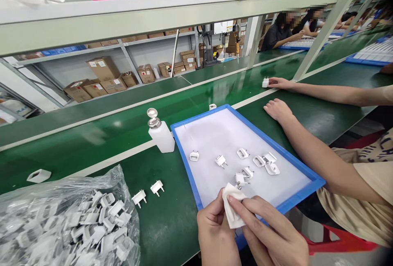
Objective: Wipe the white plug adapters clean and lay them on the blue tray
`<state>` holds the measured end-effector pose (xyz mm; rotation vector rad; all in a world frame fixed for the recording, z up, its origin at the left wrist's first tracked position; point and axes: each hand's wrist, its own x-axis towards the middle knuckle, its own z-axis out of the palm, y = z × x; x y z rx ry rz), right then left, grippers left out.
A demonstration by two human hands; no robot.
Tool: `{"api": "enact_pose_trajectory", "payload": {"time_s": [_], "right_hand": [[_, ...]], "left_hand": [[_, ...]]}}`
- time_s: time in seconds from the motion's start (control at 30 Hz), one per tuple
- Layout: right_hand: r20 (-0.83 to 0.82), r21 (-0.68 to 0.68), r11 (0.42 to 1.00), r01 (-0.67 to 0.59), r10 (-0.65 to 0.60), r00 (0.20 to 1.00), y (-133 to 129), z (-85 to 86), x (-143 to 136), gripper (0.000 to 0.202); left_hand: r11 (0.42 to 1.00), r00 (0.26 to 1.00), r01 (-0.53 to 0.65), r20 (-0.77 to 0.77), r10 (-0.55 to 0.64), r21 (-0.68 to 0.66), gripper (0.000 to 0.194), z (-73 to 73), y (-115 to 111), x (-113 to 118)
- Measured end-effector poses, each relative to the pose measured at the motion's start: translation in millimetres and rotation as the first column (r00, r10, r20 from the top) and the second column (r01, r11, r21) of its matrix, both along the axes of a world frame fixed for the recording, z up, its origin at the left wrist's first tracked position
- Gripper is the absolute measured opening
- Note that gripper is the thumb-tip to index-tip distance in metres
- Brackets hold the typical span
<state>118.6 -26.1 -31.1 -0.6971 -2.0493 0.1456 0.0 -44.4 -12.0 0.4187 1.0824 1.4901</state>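
Observation:
My left hand [216, 233] is closed near the front edge of the tray, gripping a white plug piece that is mostly covered by a folded white cloth [235, 217]. Metal pins [238, 185] show at the cloth's upper edge. My right hand [273, 231] pinches the cloth from the other side, its fingers pressed over it. Just beyond both hands, several white two-pin plug pieces [221, 161] lie scattered on the white surface of a blue-rimmed tray [196, 192].
A clear plastic bag [119, 180] full of white plug pieces lies left, with two loose plug pieces [157, 187] beside it. A white pump bottle [162, 137] stands by the tray. On the right, a co-worker's hand [281, 83] holds a plug [265, 82]. A rail [172, 8] crosses above.

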Motion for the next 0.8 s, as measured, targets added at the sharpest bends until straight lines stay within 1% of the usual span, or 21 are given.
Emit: {"api": "enact_pose_trajectory", "payload": {"time_s": [0.1, 0.2, 0.3, 0.37, 0.5, 0.57, 0.63, 0.73, 0.8], "right_hand": [[-0.033, -0.023, 1.000, 0.015, -0.016, 0.999, -4, -1.9, -3, 0.066], [-0.118, -0.050, 0.994, 0.102, -0.107, 0.987, -11, -4.1, -7, 0.064], [-0.192, -0.090, 0.983, 0.159, -0.174, 0.966, -14, -4.9, -10, 0.055], [-0.221, -0.130, 0.978, 0.165, -0.191, 0.956, -11, -3.6, -9, 0.044], [-0.205, -0.288, 0.941, 0.175, -0.239, 0.949, -4, 3.1, -4, 0.022], [-0.193, -0.317, 0.931, 0.182, -0.251, 0.949, -5, 6.0, -4, 0.019], [-0.200, -0.254, 0.950, 0.183, -0.237, 0.951, -8, 6.7, -7, 0.021], [-0.225, -0.146, 0.973, 0.181, -0.210, 0.951, -16, 4.3, -12, 0.030], [-0.247, -0.125, 0.977, 0.172, -0.198, 0.949, -18, 2.6, -13, 0.035]], "left_hand": [[0.998, 0.997, -0.012, 0.081, 0.017, -0.057, 0.031, 4.0, 0, 1], [0.993, 0.979, 0.026, 0.205, -0.003, -0.114, 0.033, 11.2, 0, 2], [0.997, 0.961, 0.034, 0.277, -0.015, -0.064, 0.036, 15.7, 0, 3], [0.999, 0.954, 0.037, 0.299, -0.034, -0.007, 0.037, 15.8, 0, 3], [0.996, 0.944, 0.076, 0.317, -0.087, 0.046, 0.035, 13.0, 0, 5], [0.996, 0.946, 0.076, 0.313, -0.085, 0.040, 0.039, 12.1, 0, 7], [0.998, 0.961, 0.053, 0.269, -0.058, 0.026, 0.045, 11.4, 0, 8], [1.000, 0.995, 0.003, 0.104, -0.004, 0.009, 0.044, 8.8, -1, 8], [1.000, 1.000, -0.009, 0.016, 0.008, 0.020, 0.042, 6.3, -3, 6]]}}
